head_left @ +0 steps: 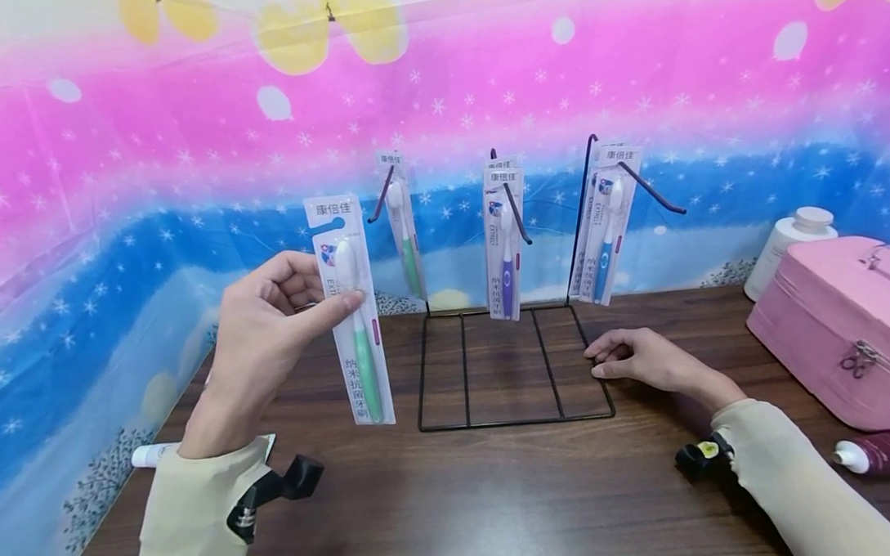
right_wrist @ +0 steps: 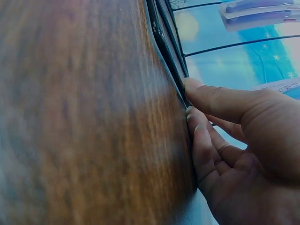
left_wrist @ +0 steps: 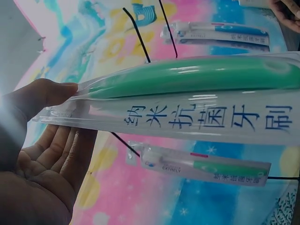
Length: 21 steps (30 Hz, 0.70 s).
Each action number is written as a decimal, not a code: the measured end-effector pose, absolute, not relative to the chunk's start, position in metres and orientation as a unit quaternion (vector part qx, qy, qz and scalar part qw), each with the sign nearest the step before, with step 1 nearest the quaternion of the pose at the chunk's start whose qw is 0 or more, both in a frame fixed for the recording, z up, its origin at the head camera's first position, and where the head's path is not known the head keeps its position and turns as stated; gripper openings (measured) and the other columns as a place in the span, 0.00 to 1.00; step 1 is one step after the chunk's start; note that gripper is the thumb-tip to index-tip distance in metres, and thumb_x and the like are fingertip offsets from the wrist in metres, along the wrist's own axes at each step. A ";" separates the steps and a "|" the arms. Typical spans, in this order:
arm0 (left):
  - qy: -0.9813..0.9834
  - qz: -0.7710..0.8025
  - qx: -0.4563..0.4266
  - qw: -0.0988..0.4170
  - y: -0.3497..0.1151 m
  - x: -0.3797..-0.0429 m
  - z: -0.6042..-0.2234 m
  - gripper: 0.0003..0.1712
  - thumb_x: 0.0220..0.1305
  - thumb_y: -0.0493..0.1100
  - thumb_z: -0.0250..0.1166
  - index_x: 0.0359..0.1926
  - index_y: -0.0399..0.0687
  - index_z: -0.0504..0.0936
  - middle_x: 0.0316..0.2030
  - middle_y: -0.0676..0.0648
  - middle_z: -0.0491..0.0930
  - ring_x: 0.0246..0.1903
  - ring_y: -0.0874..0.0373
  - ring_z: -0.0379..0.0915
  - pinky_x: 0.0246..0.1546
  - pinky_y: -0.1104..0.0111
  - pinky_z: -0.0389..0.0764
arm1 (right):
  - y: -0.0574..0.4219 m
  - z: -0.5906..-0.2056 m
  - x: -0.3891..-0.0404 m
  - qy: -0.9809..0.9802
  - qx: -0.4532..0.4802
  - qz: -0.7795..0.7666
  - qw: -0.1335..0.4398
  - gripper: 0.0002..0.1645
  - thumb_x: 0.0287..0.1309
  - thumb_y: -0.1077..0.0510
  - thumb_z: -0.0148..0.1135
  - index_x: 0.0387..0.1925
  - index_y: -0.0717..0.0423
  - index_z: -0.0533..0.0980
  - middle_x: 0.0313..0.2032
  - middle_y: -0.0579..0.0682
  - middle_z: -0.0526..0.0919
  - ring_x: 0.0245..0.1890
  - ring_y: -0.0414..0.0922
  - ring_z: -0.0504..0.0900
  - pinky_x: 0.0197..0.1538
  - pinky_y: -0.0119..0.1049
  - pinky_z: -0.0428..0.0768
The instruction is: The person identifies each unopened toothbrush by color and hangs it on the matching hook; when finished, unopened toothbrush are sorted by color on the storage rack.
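Observation:
My left hand (head_left: 263, 321) pinches a packaged green toothbrush (head_left: 367, 365) between thumb and fingers, upright with a slight tilt. Its card has a hook-shaped slot near the top. Behind it stands a black wire rack (head_left: 465, 369) with projecting hooks. From the left hook hangs another green toothbrush (head_left: 409, 264), from the middle one purple toothbrushes (head_left: 507, 288), and blue toothbrushes (head_left: 605, 267) from the right one. At the right side of the rack's base, my right hand (head_left: 644, 360) pinches the wire, as the right wrist view (right_wrist: 225, 126) shows.
On the right stand a pink case (head_left: 819, 324) and a white bottle (head_left: 780, 249), with a dark red tube (head_left: 880, 454) in front. A white tube (head_left: 152, 454) lies behind my left forearm. A patterned cloth (head_left: 451, 90) covers the wall behind the wooden table (head_left: 467, 500).

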State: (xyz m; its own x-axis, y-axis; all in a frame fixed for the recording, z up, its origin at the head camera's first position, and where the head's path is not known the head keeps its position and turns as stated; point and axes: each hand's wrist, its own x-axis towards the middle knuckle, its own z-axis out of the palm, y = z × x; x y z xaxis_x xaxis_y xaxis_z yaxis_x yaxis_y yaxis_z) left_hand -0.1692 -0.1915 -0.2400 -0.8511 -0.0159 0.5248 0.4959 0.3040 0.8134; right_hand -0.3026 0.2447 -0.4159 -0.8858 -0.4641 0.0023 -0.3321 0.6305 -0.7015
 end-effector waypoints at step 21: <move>-0.770 -0.574 -0.180 0.212 -0.171 -0.180 -0.244 0.17 0.55 0.41 0.74 0.43 0.41 0.80 0.35 0.44 0.84 0.33 0.51 0.81 0.35 0.68 0.80 | 0.245 -0.416 -0.304 0.899 -0.221 -0.367 0.092 0.18 0.59 0.49 0.68 0.49 0.48 0.80 0.38 0.45 0.82 0.36 0.46 0.78 0.41 0.41 0.75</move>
State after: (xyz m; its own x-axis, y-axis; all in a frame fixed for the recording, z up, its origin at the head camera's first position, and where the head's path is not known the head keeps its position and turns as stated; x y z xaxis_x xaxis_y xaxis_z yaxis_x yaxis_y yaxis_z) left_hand -0.1804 -0.1710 -0.2438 -0.8450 0.0334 0.5337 0.5210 0.2755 0.8078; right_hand -0.3043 0.2454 -0.4156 -0.8854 -0.4648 -0.0031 -0.3300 0.6333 -0.7000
